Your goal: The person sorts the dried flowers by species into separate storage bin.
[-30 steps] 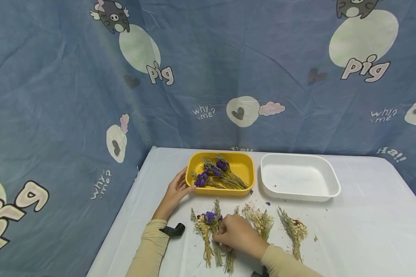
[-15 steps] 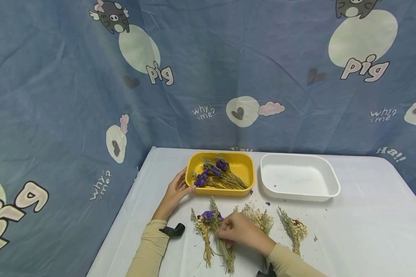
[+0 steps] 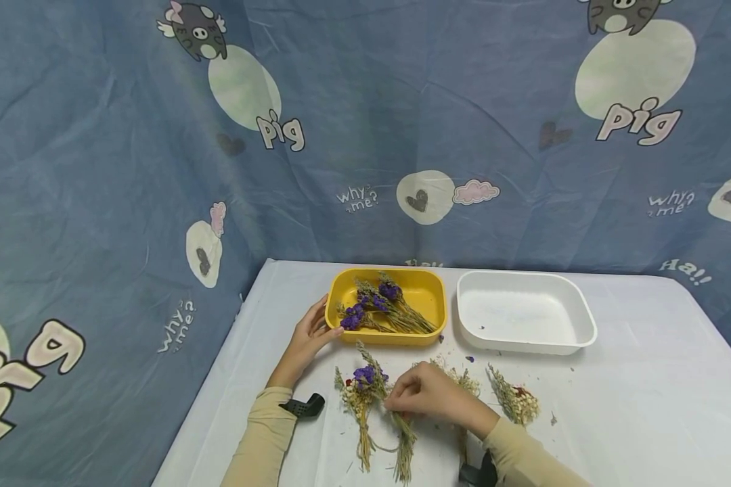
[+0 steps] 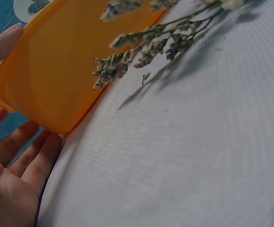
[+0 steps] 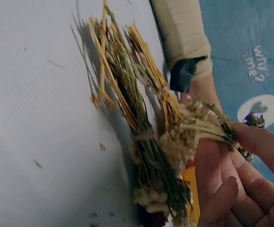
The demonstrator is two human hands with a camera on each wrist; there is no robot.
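Table [image 3: 639, 385] bears a yellow tray [image 3: 428, 291]; the left hand [image 3: 304, 341], fingers fairly straight, touches its end. Nearer, the right hand [image 3: 429, 393] pinches a purple-flowered bunch [image 3: 405, 443], its blooms overlapping a cream-flowered bunch [image 3: 363, 423].

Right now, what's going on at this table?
A person's right hand pinches a dried bunch of purple flowers and greenish stems in front of a yellow rectangular tray; the left hand touches that tray's left end. Purple-flowered dried bunches lie in the yellow tray; a white rectangular tray sits to its right. More dried bunches with cream flowers lie on the white-covered table.
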